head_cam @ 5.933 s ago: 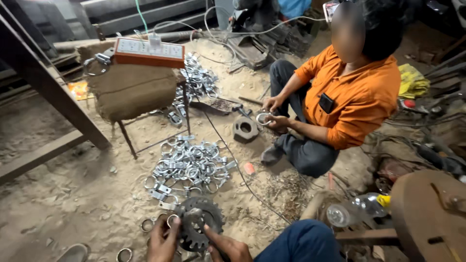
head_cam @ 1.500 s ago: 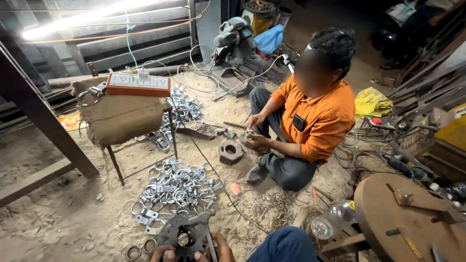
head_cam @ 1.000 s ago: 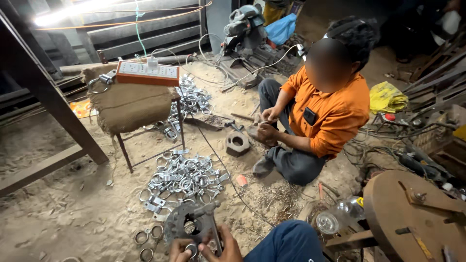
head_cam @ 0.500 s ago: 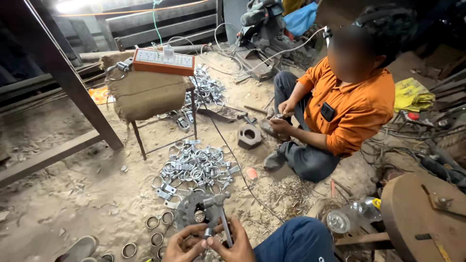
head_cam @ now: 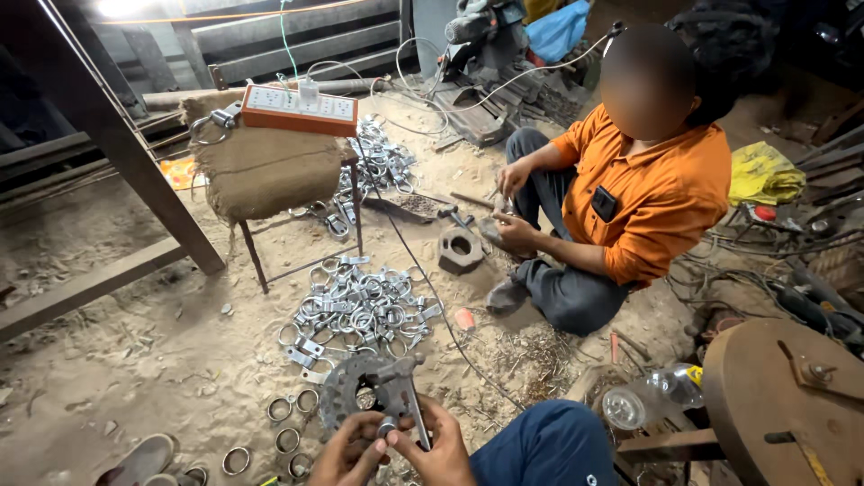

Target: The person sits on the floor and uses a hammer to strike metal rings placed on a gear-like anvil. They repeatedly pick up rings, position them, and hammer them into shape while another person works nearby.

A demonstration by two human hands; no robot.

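Observation:
At the bottom edge my left hand and my right hand are together on a small metal ring piece at the foot of a lever arm. That arm sits on a round toothed metal disc lying on the sandy floor. My fingers pinch the piece from both sides. Just beyond the disc lies a heap of shiny metal clamps. A few loose metal rings lie left of my hands.
A person in an orange shirt sits opposite, both hands on a part beside a hexagonal metal block. A sack-covered stool carries an orange power strip. A rusty round plate and plastic bottle lie right; a cable crosses the floor.
The view has shifted and tilted down a little, so my hands and the toothed disc show more fully. My hands stay on the lever's small piece; the seated person keeps working by the block.

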